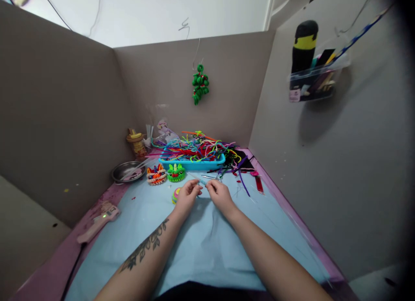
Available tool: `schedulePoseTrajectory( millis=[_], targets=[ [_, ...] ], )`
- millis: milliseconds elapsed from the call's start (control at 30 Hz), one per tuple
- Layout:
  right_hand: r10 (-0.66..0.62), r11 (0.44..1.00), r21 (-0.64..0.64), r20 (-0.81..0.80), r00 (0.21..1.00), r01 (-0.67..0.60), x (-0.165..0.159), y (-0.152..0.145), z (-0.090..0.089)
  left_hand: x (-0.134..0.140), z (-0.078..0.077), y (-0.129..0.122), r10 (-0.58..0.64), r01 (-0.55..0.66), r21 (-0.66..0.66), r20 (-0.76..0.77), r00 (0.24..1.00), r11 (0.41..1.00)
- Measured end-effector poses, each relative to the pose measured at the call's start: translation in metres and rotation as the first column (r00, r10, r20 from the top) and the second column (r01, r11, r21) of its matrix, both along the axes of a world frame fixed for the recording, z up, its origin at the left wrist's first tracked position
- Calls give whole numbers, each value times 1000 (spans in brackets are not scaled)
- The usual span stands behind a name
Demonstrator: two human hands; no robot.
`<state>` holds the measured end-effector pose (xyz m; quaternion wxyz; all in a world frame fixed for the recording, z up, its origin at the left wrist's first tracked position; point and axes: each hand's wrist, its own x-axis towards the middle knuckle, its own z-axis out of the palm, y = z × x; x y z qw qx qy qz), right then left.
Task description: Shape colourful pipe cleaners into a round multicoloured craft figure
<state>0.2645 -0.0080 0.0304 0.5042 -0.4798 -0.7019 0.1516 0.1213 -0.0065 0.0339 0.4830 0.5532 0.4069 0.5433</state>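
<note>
My left hand [188,194] and my right hand [221,194] meet over the blue cloth, fingers pinched. Between their fingertips runs a short light-blue fuzzy strip [202,182], probably pipe cleaner, with a thin wire-like end towards the upper left. Partly hidden behind my left hand lies a small yellow, pink and green piece [175,195]. Just beyond my fingers rests a slim metal tool [210,177], its exact kind unclear. A green fuzzy animal-face figure [176,173] and an orange one [156,175] sit beyond my left hand.
A blue tray [194,166] overflows with coloured pipe cleaners. To the left are a metal bowl [128,171] and a pink glue gun [100,223] with a cord. Grey panels enclose the table; a clear holder [319,83] hangs right, a green fuzzy ornament [200,84] at the back.
</note>
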Motion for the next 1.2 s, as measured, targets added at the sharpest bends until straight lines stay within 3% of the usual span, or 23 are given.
schedulePoseTrajectory(
  millis=[333,700,967,1200],
  targets=[
    [-82,996,26,-46,996,84,1,1,-1,-2,-5,3,-19,36,-106,160,987,994],
    [-120,991,71,38,992,117,-1,-1,-3,2,-6,4,101,-99,-39,48,994,994],
    [22,1000,-4,60,998,-22,-5,-4,-1,-2,-5,4,157,-157,9,-26,987,988],
    [104,994,-20,6,995,-104,-3,-2,1,-6,-7,5,129,-123,77,-67,989,989]
  ],
)
